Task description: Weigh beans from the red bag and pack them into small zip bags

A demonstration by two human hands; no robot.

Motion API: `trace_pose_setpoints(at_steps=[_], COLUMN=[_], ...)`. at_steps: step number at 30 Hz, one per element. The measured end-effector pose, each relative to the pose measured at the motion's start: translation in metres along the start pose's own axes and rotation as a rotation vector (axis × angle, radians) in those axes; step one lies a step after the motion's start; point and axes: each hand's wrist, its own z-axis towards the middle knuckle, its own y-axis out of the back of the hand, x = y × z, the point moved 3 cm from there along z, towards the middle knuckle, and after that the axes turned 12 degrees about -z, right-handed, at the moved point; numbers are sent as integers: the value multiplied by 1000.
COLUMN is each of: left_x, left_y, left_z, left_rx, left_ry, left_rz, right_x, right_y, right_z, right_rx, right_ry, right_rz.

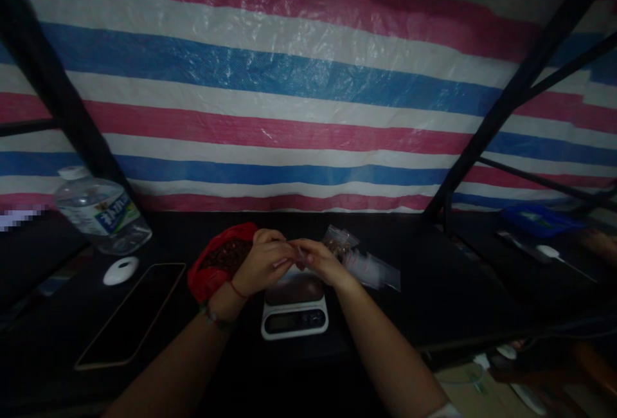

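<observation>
The scale (295,323) sits between your forearms on the table (434,276); a dropped wrist could jolt it. Your left hand (267,260) and right hand (322,260) meet above it, fingers drawn together; I cannot tell what they hold, if anything. Beside your left wrist, the open red bag (200,283) could spill its brown pieces (229,254) if nudged, and your right hand could scatter the overlapping clear bags (369,270).

Red bag (203,286), white scale (295,305), black table (424,289), blue tray (542,222); sheet (289,132) striped in pink, white and blue
</observation>
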Motion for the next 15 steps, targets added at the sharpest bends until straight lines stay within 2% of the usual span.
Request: trace_pose_setpoints(at_steps=[7, 11, 15], left_x=[-2, 2, 3], left_y=[-6, -5, -5], left_z=[-3, -4, -4], left_rx=[62, 63, 46], left_ry=[-18, -39, -32], left_rz=[-97, -122, -115], right_x=[3, -2, -7], right_y=[0, 3, 5], right_z=[-2, -2, 0], right_rx=[-5, -46, -65], right_ry=[-30, -99, -104], right_rz=[-12, -32, -44])
